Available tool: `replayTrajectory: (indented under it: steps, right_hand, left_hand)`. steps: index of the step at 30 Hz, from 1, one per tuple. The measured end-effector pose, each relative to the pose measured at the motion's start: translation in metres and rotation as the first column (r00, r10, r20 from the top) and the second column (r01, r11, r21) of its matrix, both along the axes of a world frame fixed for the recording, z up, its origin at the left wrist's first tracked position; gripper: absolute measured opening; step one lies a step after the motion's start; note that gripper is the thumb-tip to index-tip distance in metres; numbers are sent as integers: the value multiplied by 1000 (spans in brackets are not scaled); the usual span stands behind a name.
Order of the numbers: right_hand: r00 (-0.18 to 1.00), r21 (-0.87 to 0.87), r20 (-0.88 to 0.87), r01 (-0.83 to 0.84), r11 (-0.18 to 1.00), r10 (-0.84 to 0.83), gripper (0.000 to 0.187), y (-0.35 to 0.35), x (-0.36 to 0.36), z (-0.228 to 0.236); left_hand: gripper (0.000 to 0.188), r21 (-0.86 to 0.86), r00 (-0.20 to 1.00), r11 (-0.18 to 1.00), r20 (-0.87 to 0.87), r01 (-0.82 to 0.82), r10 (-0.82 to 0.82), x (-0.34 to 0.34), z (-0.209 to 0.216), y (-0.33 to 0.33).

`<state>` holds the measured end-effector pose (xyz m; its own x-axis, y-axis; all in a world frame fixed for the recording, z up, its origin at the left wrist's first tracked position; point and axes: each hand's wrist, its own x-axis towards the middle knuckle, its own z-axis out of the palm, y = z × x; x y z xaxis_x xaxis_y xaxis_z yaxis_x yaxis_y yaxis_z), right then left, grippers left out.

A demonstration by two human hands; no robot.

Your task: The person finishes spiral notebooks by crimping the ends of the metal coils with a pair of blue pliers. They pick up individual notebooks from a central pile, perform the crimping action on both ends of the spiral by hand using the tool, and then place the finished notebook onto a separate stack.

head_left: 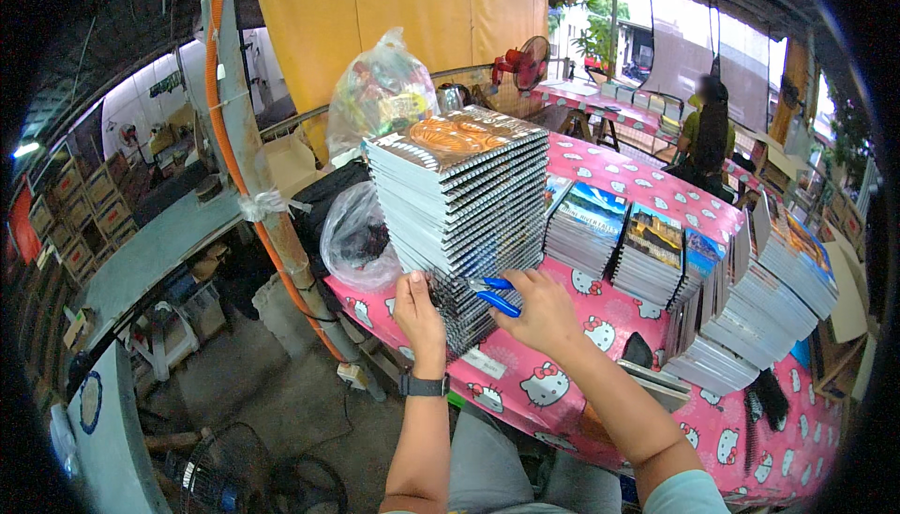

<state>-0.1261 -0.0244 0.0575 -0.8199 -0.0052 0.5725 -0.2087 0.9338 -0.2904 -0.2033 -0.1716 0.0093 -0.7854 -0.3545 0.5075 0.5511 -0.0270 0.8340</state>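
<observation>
A tall stack of spiral-bound notebooks [469,204] stands in front of me, its wire bindings facing right and toward me. The top cover is brown with an orange pattern. My left hand [419,315] is at the stack's lower near corner, fingers pointing up and gripping the notebook edges beside the bindings. In my right hand [539,312] is a pair of blue-handled pliers [499,302]. Their metal jaws point left and reach the wire bindings of a lower notebook, near my left fingertips. Whether the jaws close on a wire is too small to tell.
The pink patterned tablecloth [547,385] covers the table. More notebook stacks [585,223] line its right side. Black binding wires [771,400] lie near the right edge. Plastic bags [382,92] stand behind the stack. An orange conduit [225,139] runs down a left post. A person [710,129] is farther back.
</observation>
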Motion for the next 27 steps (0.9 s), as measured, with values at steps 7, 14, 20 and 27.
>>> replayTrajectory:
  steps: [7,14,20,27]
  right_hand:
    - [985,-49,170,14,999,-5,29,-5,0,2]
    - [996,-60,80,45,997,-40,33,-2,4,-3]
    - [998,52,53,36,998,-39,47,-4,1,-8]
    - [998,31,45,35,999,-37,40,-4,4,-5]
  left_hand:
    - [23,-112,951,966,-234,-234,204,21,2,17]
    - [22,-48,963,967,-116,-250,243,2,2,14]
    - [23,-30,966,971,-113,-239,234,-2,1,14]
    - [25,-24,965,972,-125,-234,230,-1,0,14]
